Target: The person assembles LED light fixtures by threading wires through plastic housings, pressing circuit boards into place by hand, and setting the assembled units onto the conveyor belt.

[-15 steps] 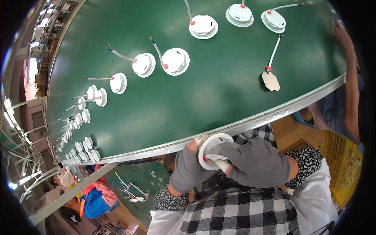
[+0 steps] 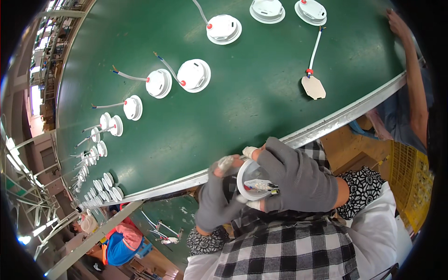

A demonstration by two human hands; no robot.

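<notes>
Just in front of my checked apron is a white round lamp housing (image 2: 241, 176), tilted so that its hollow side shows. A small driver circuit board (image 2: 258, 185) with a red piece at one end lies across the opening. My right hand (image 2: 290, 175), in a grey fingerless glove with wrapped fingertips, grips the housing from the right, fingers over the far rim and thumb at the near side. On the left, my left hand (image 2: 219, 184), gloved alike and slightly blurred, has its fingers spread beside the rim; whether they touch it is unclear.
Several white lamp housings (image 2: 194, 75) with grey cables stand along the green table (image 2: 233, 126). A flat beige plate (image 2: 313, 87) with a cable lies right of centre. The metal table edge (image 2: 345, 114) runs before me. Another person's arm (image 2: 413, 70) reaches in at right, near a yellow crate (image 2: 405, 186).
My left hand has come off the rim, its fingers spreading. My right hand has shifted to grip the housing's far rim, and the circuit board shows more. The view has turned slightly.
</notes>
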